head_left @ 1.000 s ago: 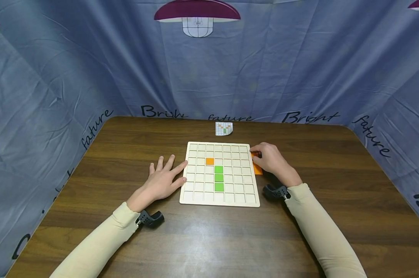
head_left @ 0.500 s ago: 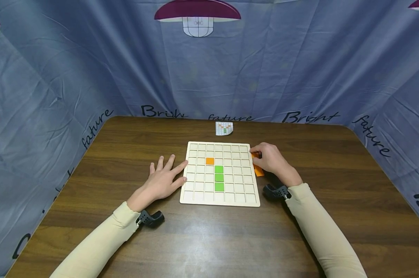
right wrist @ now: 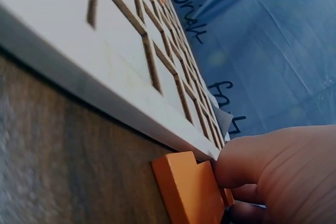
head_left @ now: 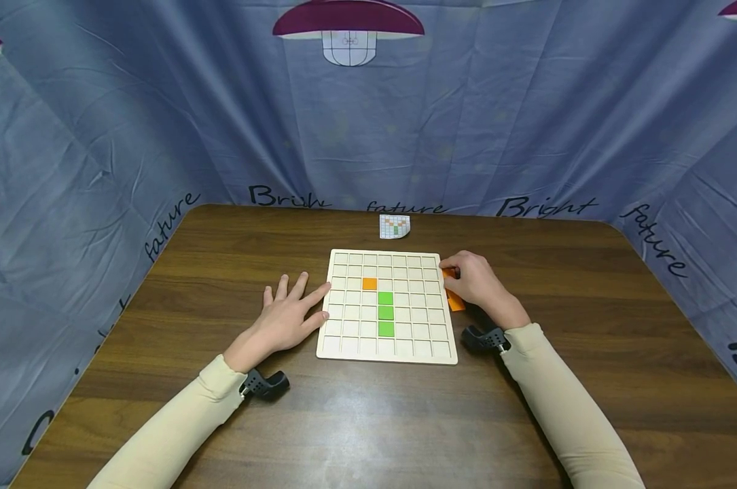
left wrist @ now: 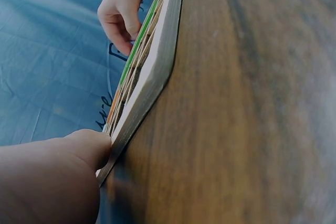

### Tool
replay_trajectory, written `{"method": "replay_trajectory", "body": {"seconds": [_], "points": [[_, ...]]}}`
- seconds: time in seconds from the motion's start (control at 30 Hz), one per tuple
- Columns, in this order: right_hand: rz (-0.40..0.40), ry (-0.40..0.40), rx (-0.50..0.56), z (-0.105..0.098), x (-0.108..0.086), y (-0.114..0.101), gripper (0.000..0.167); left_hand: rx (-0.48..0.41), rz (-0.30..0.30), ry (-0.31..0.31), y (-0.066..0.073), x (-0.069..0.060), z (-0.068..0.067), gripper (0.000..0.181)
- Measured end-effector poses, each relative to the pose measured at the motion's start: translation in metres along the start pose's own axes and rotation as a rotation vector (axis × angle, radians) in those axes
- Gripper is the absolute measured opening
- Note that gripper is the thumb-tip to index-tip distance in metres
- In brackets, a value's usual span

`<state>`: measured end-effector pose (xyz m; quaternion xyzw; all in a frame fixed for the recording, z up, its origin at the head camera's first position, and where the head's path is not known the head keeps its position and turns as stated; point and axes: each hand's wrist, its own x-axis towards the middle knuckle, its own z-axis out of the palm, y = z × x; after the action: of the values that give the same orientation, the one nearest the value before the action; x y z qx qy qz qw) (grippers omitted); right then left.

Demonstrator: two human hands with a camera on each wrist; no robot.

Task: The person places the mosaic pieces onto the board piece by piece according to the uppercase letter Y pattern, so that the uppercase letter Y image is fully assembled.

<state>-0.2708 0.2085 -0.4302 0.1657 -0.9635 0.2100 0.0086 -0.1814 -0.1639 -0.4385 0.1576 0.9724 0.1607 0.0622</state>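
Observation:
A cream grid board lies flat on the table. Set in its cells are one orange square tile and a column of three green tiles. My left hand is spread on the table, its thumb and index finger touching the board's left edge. Beside the right edge, my right hand has curled fingers and pinches at orange tiles. In the right wrist view, orange tiles lie against the board, partly covered by the thumb; the fingertips are hidden there.
A small printed grid card with a coloured pattern lies behind the board, one corner curling. The brown wooden table extends around the board. A blue curtain surrounds its back and sides.
The orange tiles beside the board have shifted slightly and turned under my right fingers since the earliest frame. My left hand and the board have stayed in place.

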Motion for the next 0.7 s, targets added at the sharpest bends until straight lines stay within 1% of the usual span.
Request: {"method": "replay_trajectory", "body": {"seconds": [0.3,0.43,0.7], "points": [[-0.059,-0.002,-0.015,-0.0015,-0.001,0.0005,0.028,-0.005,0.003,0.0,0.0004,-0.0002,-0.0003,0.06],[-0.063,-0.019,-0.017,-0.0021,-0.0014,0.0012,0.029,-0.008,0.002,-0.004,0.0009,-0.0006,-0.0009,0.06],[-0.065,-0.029,-0.017,-0.0049,-0.0024,0.0014,0.028,-0.007,0.006,0.002,0.0009,-0.0005,-0.001,0.059]]}}
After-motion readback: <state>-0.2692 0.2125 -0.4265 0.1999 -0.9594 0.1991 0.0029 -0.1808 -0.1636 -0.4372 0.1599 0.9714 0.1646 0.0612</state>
